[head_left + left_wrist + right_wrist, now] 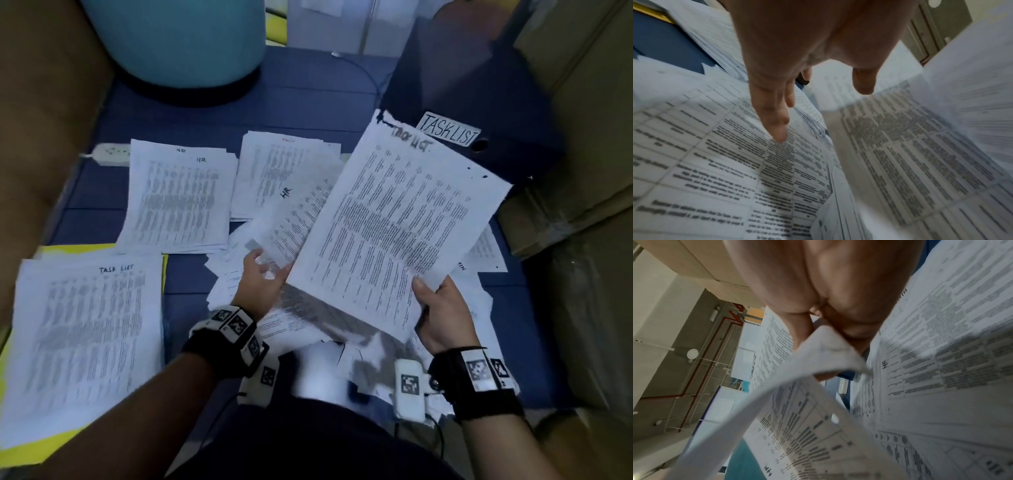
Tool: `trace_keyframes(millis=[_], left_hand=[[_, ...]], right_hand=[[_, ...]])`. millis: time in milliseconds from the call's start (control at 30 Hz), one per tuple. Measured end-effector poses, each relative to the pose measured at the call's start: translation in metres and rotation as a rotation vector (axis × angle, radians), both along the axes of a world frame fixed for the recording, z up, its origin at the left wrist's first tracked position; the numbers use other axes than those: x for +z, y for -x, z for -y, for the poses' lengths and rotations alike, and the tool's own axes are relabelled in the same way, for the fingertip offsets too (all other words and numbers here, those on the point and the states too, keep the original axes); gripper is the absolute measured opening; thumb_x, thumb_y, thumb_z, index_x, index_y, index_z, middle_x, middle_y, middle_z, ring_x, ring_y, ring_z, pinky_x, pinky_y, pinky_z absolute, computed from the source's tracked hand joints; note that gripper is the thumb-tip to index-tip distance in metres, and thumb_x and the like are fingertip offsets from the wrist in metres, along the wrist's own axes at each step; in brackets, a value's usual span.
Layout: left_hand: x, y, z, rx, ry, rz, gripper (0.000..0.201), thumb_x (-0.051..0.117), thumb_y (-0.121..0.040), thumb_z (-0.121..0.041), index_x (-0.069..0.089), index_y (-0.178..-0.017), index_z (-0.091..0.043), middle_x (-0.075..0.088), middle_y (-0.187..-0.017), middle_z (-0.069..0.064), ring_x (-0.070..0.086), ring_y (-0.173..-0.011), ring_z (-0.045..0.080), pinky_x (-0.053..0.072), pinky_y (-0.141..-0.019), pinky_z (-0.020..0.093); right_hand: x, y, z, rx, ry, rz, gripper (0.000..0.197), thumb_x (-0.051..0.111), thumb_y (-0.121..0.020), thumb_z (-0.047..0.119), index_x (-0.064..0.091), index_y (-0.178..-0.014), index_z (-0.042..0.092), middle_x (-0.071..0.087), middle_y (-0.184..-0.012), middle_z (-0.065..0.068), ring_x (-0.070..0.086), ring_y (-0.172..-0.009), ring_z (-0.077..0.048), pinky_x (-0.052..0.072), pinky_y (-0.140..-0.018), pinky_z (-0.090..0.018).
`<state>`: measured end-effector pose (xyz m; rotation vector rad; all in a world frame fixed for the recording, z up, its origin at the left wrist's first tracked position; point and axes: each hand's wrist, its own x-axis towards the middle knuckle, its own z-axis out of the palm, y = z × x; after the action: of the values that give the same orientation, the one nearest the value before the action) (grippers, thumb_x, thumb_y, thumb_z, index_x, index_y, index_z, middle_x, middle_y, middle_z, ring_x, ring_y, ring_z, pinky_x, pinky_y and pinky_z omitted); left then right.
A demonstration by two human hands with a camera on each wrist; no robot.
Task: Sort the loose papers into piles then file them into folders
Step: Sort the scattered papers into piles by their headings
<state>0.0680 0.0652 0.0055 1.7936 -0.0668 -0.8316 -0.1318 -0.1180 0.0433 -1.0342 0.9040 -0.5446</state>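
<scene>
Here, three piles (85, 335), two hands (442, 315).

My right hand (830, 288) fills the top of the frame, its grip pinching the corner of a printed sheet (797, 410) that curls down and away toward the lower left, a punched hole near its edge and "HR" handwritten at its bottom. To the right, more printed papers (941, 369) lie spread out, one also marked "HR". A strip of blue floor (844, 374) shows between them. Behind, on the left, are beige walls (657, 305) and a red pipe (694, 386).
</scene>
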Motion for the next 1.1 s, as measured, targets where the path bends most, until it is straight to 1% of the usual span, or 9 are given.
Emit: trace_keyframes(millis=[200, 367, 567, 667, 800, 867, 933, 1000, 1100], left_hand=[[0.008, -0.007, -0.001, 0.128, 0.316, -0.280, 0.079, 0.055, -0.092, 0.001, 0.010, -0.148, -0.033, 0.060, -0.116, 0.015, 0.062, -0.094, 0.030, 0.056, -0.066, 0.040], [0.012, -0.023, -0.015, 0.058, 0.136, 0.236, 0.062, 0.059, -0.089, -0.002, 0.040, -0.134, -0.040, 0.045, -0.142, -0.002, 0.045, -0.127, 0.022, 0.042, -0.103, 0.046], [0.007, -0.046, -0.047, 0.077, -0.132, 0.434, 0.037, 0.048, -0.094, 0.001, 0.058, -0.119, -0.024, 0.052, -0.137, 0.009, 0.045, -0.130, 0.029, 0.041, -0.104, 0.040], [0.000, -0.062, -0.067, 0.057, -0.186, 0.454, 0.037, 0.042, -0.094, 0.003, 0.059, -0.115, -0.022, 0.058, -0.121, 0.030, 0.063, -0.079, 0.040, 0.052, -0.069, 0.034], [-0.002, -0.085, -0.081, 0.037, -0.225, 0.470, 0.044, 0.036, -0.090, 0.008, 0.060, -0.116, -0.019, 0.049, -0.124, 0.041, 0.028, -0.026, 0.008, 0.029, -0.031, 0.017], [0.000, -0.105, -0.084, 0.037, -0.259, 0.479, 0.045, 0.034, -0.089, 0.010, 0.061, -0.113, -0.018, 0.049, -0.130, 0.035, 0.044, -0.035, 0.006, 0.034, -0.035, 0.019], [0.000, -0.131, -0.088, 0.012, -0.298, 0.519, 0.047, 0.033, -0.088, 0.012, 0.061, -0.107, -0.020, 0.048, -0.139, 0.020, 0.066, -0.086, 0.025, 0.047, -0.059, 0.023], [-0.004, -0.160, -0.092, -0.014, -0.331, 0.564, 0.049, 0.032, -0.086, 0.014, 0.061, -0.105, -0.022, 0.048, -0.141, 0.010, 0.050, -0.125, 0.030, 0.046, -0.089, 0.032], [-0.013, -0.201, -0.094, -0.035, -0.383, 0.583, 0.050, 0.032, -0.084, 0.016, 0.061, -0.103, -0.021, 0.051, -0.135, 0.016, 0.053, -0.118, 0.040, 0.050, -0.076, 0.036]], right_hand=[[0.005, -0.015, -0.006, 0.031, -0.059, 0.040, 0.033, 0.047, -0.095, 0.000, 0.059, -0.123, 0.013, 0.069, -0.121, -0.007, 0.066, -0.109, -0.023, 0.056, -0.089, -0.040], [0.000, -0.014, 0.008, 0.067, 0.180, -0.250, 0.024, 0.053, -0.095, 0.000, 0.068, -0.104, 0.017, 0.075, -0.102, -0.005, 0.071, -0.094, -0.025, 0.055, -0.083, -0.044], [-0.016, -0.009, 0.022, 0.103, 0.303, -0.415, 0.021, 0.055, -0.095, 0.004, 0.067, -0.111, 0.009, 0.074, -0.095, -0.003, 0.069, -0.087, -0.024, 0.052, -0.079, -0.038], [-0.020, -0.014, 0.018, 0.149, 0.284, -0.434, 0.020, 0.056, -0.095, 0.006, 0.068, -0.110, 0.010, 0.075, -0.100, -0.005, 0.070, -0.094, -0.026, 0.054, -0.087, -0.042], [-0.026, -0.027, 0.014, 0.159, 0.261, -0.440, 0.016, 0.057, -0.095, 0.008, 0.069, -0.104, 0.015, 0.074, -0.099, -0.008, 0.069, -0.095, -0.029, 0.054, -0.088, -0.046], [-0.028, -0.033, 0.012, 0.167, 0.253, -0.453, 0.016, 0.058, -0.095, 0.008, 0.070, -0.099, 0.019, 0.074, -0.099, -0.008, 0.069, -0.096, -0.029, 0.054, -0.089, -0.048], [-0.029, -0.040, 0.010, 0.170, 0.252, -0.463, 0.018, 0.058, -0.095, 0.007, 0.070, -0.097, 0.019, 0.074, -0.098, -0.007, 0.069, -0.094, -0.028, 0.054, -0.087, -0.046], [-0.027, -0.044, 0.007, 0.166, 0.264, -0.480, 0.017, 0.057, -0.095, 0.007, 0.069, -0.096, 0.019, 0.075, -0.088, -0.001, 0.068, -0.083, -0.024, 0.053, -0.077, -0.039], [-0.025, -0.049, 0.001, 0.169, 0.309, -0.536, 0.013, 0.056, -0.096, 0.012, 0.065, -0.089, 0.017, 0.062, -0.055, 0.013, 0.054, -0.059, -0.016, 0.040, -0.060, -0.030]])
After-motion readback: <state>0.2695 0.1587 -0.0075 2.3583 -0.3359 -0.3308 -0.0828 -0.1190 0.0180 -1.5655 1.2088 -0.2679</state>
